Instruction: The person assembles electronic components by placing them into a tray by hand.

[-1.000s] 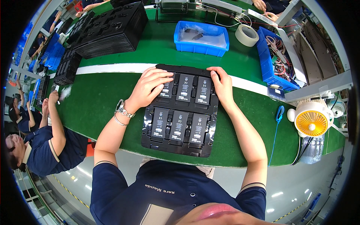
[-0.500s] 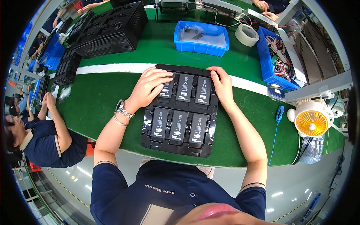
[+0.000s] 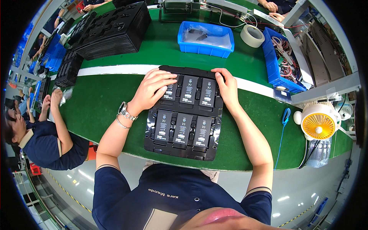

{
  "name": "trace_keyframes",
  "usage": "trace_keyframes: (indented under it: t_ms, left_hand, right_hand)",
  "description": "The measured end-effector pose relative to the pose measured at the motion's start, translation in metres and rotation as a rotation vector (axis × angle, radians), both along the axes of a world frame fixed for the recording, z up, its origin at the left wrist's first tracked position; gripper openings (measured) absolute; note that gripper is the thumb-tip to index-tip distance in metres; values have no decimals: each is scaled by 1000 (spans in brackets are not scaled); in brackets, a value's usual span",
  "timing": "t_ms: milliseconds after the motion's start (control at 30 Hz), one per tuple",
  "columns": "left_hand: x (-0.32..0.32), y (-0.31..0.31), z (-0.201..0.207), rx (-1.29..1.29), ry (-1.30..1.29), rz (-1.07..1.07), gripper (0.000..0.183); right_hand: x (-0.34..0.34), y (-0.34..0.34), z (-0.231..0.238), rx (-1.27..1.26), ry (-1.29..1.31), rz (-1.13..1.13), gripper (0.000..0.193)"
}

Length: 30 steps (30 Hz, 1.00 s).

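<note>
A black plastic tray lies on the green table in front of me, with two rows of flat black batteries in its pockets. My left hand rests across the tray's upper left side. Its fingers are stretched out over the far-left battery and partly cover it; the thumb is apart. At the far right corner, my right hand has its thumb and fingers bent round the tray's edge.
Beyond the tray stand a blue bin with clear bags, a tape roll and a blue bin of wires and scissors. Stacked black trays are at far left, a small fan at right. A co-worker sits at left.
My hands and the tray have not visibly moved. At left, the co-worker's hands have moved apart, and one is now raised near a clear bag.
</note>
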<state>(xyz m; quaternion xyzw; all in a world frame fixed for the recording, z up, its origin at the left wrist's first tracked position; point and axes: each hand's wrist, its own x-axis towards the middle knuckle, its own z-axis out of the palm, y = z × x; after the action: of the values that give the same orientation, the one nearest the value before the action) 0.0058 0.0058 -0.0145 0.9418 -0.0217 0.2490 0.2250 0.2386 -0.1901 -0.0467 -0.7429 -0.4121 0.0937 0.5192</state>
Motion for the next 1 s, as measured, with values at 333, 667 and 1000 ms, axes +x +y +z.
trace_keyframes:
  t_ms: [333, 667, 1000]
  left_hand:
    - [0, 1, -1, -7, 19, 0, 29]
    - [-1, 0, -1, 2, 10, 0, 28]
    - [0, 1, 0, 1, 7, 0, 27]
  right_hand:
    - [1, 1, -1, 5, -10, 0, 22]
    - [1, 0, -2, -3, -13, 1, 22]
    - [1, 0, 0, -9, 5, -2, 22]
